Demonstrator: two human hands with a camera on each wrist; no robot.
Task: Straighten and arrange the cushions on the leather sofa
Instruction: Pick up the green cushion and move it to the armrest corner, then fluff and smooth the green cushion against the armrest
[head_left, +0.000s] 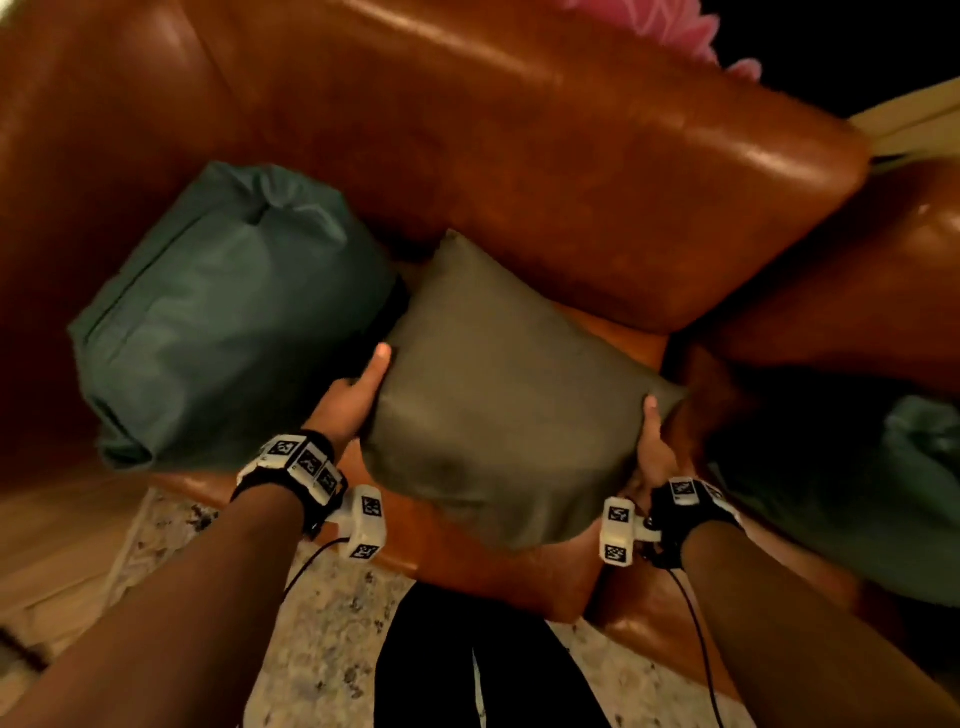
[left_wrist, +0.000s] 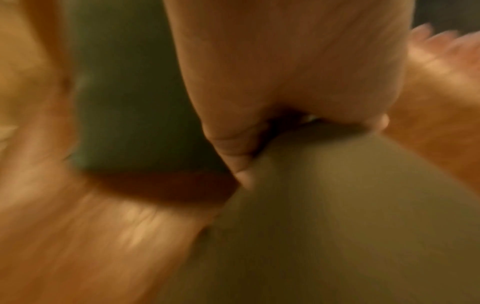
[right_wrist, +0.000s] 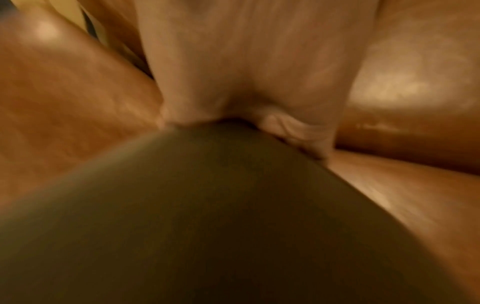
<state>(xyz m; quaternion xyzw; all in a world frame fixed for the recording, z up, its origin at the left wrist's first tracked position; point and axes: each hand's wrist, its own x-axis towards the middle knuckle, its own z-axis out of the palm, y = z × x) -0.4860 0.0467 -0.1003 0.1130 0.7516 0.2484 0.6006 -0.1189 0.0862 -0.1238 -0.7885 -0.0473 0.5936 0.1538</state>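
- Nearest the onlooker, the patterned rug lay before the sofa, with the person's dark-clad legs at its edge.
- The left hand gripped the left edge of the olive cushion, thumb on the front face, fingers hidden behind.
- The right hand gripped the cushion's right edge likewise, thumb forward; both wrist views, though blurred, showed fabric pinched between thumb and fingers.
- The olive cushion was held over the seat of the leather sofa, tilted, its top corner near the back pad.
- Judgement: the step in hand was seating this cushion. It would go best lowered squarely, bottom edge to the seat, face leaning on the backrest, just beside its neighbour.
- Behind and to the left, a teal cushion leaned against the backrest, touching or nearly touching the olive one.
- A second teal cushion lay at the right, partly cut off.
- Count: three cushions visible, one olive and two teal; one sofa; two hands, both engaged.
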